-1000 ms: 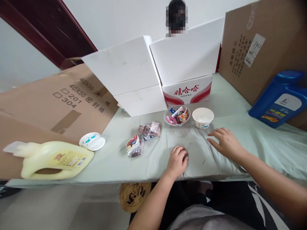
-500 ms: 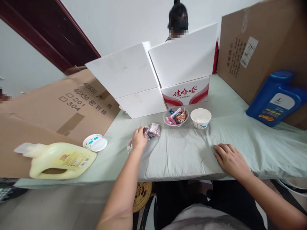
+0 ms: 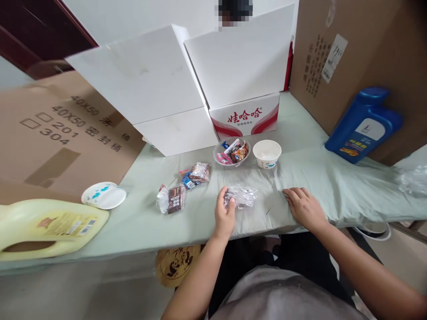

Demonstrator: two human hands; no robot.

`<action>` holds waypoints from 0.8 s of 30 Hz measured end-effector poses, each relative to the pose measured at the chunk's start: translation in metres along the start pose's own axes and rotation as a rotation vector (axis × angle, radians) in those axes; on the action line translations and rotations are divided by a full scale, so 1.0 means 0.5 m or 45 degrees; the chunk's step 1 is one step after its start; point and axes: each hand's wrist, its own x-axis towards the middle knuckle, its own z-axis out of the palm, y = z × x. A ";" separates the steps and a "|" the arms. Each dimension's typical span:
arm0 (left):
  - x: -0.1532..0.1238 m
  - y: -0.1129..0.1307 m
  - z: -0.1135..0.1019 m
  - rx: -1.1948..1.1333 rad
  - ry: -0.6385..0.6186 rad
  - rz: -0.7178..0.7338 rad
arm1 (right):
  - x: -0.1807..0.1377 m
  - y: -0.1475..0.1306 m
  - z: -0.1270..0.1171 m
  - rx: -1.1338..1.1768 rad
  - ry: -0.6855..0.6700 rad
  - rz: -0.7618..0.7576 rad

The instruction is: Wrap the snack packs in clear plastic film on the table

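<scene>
My left hand (image 3: 225,215) is closed on the left end of a crinkly clear-wrapped snack packet (image 3: 243,198), low over the front of the table; dark contents show near my fingers. On the table by itself lies my right hand (image 3: 306,209), palm down with fingers stretched out. To the left are a dark brown cocoa snack packet (image 3: 176,198), a blue packet (image 3: 189,180) and a clear packet with reddish-brown contents (image 3: 201,172). Beyond my left hand stands a clear plastic bowl (image 3: 217,156) of colourful wrapped snacks, beside a white paper bowl (image 3: 267,163).
A white paper bowl (image 3: 115,197) lies tipped near a pale yellow jug (image 3: 66,226) at left. White boxes (image 3: 247,116) stand at the back, with a person behind them. Large cardboard boxes (image 3: 43,151) flank the table; a blue bottle (image 3: 358,129) stands at right.
My left hand has moved right from the snack packets, carrying the clear-wrapped packet. My right hand still rests on the table. The view has tilted down and shifted.
</scene>
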 end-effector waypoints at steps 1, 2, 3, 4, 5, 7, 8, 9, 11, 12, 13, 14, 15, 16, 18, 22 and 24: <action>-0.010 0.001 0.016 0.040 0.005 0.000 | 0.003 -0.003 -0.002 0.030 0.004 -0.001; -0.016 0.000 0.027 0.095 0.031 0.001 | 0.007 -0.009 -0.005 0.075 0.013 -0.003; -0.019 0.000 0.033 0.148 0.066 0.003 | 0.012 -0.020 -0.007 0.134 0.031 -0.011; -0.019 -0.001 0.035 0.185 0.091 0.010 | 0.019 -0.035 -0.009 0.202 0.051 -0.030; -0.018 -0.002 0.034 0.201 0.111 0.016 | 0.029 -0.054 -0.011 0.267 0.066 -0.061; -0.016 0.000 0.025 0.187 0.122 0.049 | 0.052 -0.102 -0.011 0.354 0.066 -0.160; -0.015 0.001 0.019 0.168 0.123 0.077 | 0.065 -0.129 -0.010 0.362 0.042 -0.222; -0.016 0.002 0.014 0.146 0.129 0.108 | 0.078 -0.154 -0.008 0.345 0.007 -0.282; -0.017 0.004 0.007 0.114 0.135 0.152 | 0.104 -0.198 -0.003 0.261 -0.099 -0.366; -0.018 0.004 0.005 0.110 0.121 0.162 | 0.114 -0.213 -0.001 0.213 -0.157 -0.384; -0.018 0.005 0.006 0.114 0.091 0.167 | 0.121 -0.222 0.001 0.170 -0.210 -0.385; -0.018 0.006 0.007 0.123 0.052 0.169 | 0.126 -0.223 0.002 0.139 -0.252 -0.371; -0.017 0.006 0.010 0.134 0.020 0.167 | 0.127 -0.215 0.003 0.120 -0.275 -0.343; -0.016 0.007 0.013 0.146 0.000 0.161 | 0.124 -0.200 0.004 0.109 -0.280 -0.308; -0.013 0.008 0.019 0.175 -0.005 0.135 | 0.110 -0.146 0.004 0.081 -0.249 -0.203; -0.008 0.001 0.024 0.194 0.002 0.083 | 0.064 -0.011 0.001 -0.094 -0.202 0.080; -0.006 -0.004 0.023 0.122 0.012 0.071 | 0.050 0.022 -0.006 -0.149 -0.159 0.198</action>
